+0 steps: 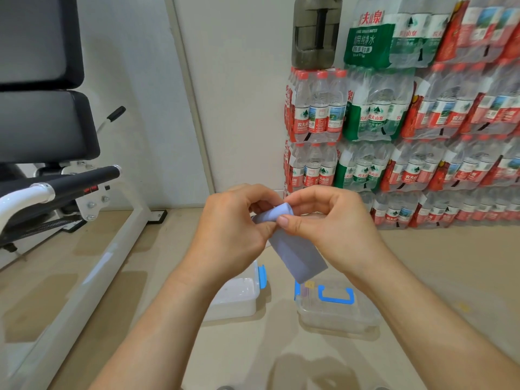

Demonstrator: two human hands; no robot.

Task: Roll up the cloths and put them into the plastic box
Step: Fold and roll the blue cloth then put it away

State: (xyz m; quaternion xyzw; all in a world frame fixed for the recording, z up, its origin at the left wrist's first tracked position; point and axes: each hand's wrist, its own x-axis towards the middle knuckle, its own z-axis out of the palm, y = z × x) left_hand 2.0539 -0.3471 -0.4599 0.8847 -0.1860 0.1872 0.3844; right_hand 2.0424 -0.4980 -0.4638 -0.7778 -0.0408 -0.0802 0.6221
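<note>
One cloth (292, 249), perhaps two boxes (239, 299)

Matt, smooth lilac cloth (295, 251); clear glossy plastic box (239, 296) and lid (337, 311); shiny shrink-wrapped bottles (422, 122); glossy white metal frame (92, 266); matt black padding (42, 122).

The room is evenly and brightly lit by soft, diffuse light from above, with no harsh highlights. Faint, blurred shadows lie on the beige floor (197, 347), darkest near the bottom edge below the arms. Mild glare shines on the plastic wrap of the stacked water bottle packs (422, 122). The wide-angle lens bends straight lines: the wall trim (194, 108) leans and curves, and the white exercise machine frame (84, 277) stretches toward the left edge. Focus is fairly sharp centrally, softening slightly toward the corners.
</note>
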